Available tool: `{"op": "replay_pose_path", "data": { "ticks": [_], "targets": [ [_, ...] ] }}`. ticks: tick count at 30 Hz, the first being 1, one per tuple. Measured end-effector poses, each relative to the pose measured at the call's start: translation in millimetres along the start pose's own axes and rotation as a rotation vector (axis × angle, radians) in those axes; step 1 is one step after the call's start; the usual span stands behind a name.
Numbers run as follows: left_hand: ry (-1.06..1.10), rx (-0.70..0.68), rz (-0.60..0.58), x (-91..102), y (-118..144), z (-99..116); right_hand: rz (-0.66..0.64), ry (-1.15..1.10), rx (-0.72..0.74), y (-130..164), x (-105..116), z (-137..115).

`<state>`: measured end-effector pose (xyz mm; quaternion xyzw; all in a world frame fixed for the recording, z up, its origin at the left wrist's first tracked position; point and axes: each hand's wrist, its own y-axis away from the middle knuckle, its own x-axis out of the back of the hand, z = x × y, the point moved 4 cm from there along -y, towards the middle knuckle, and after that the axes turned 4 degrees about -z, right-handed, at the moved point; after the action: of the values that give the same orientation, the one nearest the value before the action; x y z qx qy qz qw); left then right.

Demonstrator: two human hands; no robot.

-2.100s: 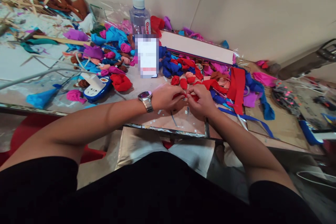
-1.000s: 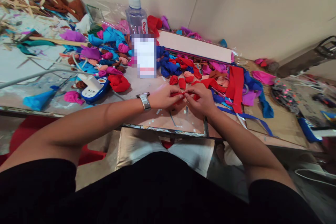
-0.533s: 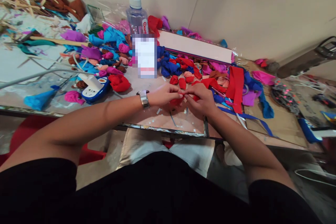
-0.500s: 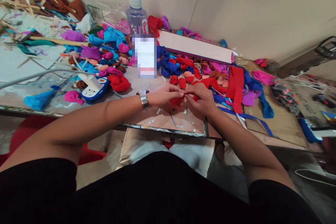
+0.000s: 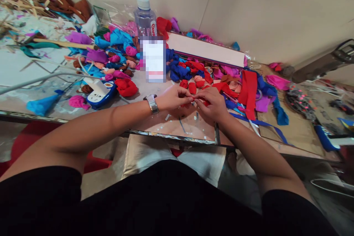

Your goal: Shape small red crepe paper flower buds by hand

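My left hand [image 5: 174, 99], with a watch on its wrist, and my right hand [image 5: 212, 104] meet over the front of the table. Thumbs and forefingers of both are pinched together at a small red piece of cloth or crinkled paper [image 5: 187, 105]. Most of that piece is hidden by the fingers, and some red shows below them. Just beyond the fingertips lie small red rolled bundles [image 5: 192, 88]. To the right of my right hand, a wide red strip [image 5: 248, 94] hangs over a mixed heap of coloured scraps.
A power socket block [image 5: 100, 95] with a grey cable sits left of my hands. A water bottle [image 5: 145, 18] stands behind a blurred upright phone-like screen [image 5: 154, 61]. Pliers [image 5: 38, 46] and wooden sticks [image 5: 24, 0] lie far left; a dark tumbler [image 5: 318, 64] is at right.
The red piece below my fingers, spread out and blurred earlier, now shows as a smaller patch. Both hands stay in nearly the same place, still pinched.
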<state>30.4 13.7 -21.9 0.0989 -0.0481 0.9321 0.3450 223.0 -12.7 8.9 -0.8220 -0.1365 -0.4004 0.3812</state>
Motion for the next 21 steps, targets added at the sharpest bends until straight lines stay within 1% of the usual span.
{"op": "replay_pose_path", "data": {
  "ticks": [2, 5, 7, 9, 12, 15, 18, 21],
  "targets": [
    [-0.163, -0.047, 0.062, 3.1, 1, 4, -0.004, 0.013, -0.005, 0, -1, 1],
    [-0.472, -0.147, 0.168, 4.9, 6, 14, -0.004, 0.018, -0.014, 1, -3, 3],
    [-0.637, -0.203, 0.201, 3.0, 9, 19, -0.01, 0.012, -0.024, 1, -5, 4],
    [-0.749, -0.248, 0.211, -0.2, 11, 21, -0.023, 0.007, -0.037, 2, -6, 4],
    [-0.833, -0.307, 0.227, -4.1, 13, 21, -0.037, 0.004, -0.05, 3, -9, 4],
    [-0.87, -0.353, 0.24, -6.0, 14, 21, -0.056, -0.008, -0.076, 3, -11, 4],
    [-0.887, -0.356, 0.237, -5.5, 15, 23, -0.048, -0.014, -0.091, 3, -11, 5],
    [-0.877, -0.327, 0.224, -4.0, 13, 24, -0.011, 0.002, -0.051, 2, -8, 3]
  ]
}}
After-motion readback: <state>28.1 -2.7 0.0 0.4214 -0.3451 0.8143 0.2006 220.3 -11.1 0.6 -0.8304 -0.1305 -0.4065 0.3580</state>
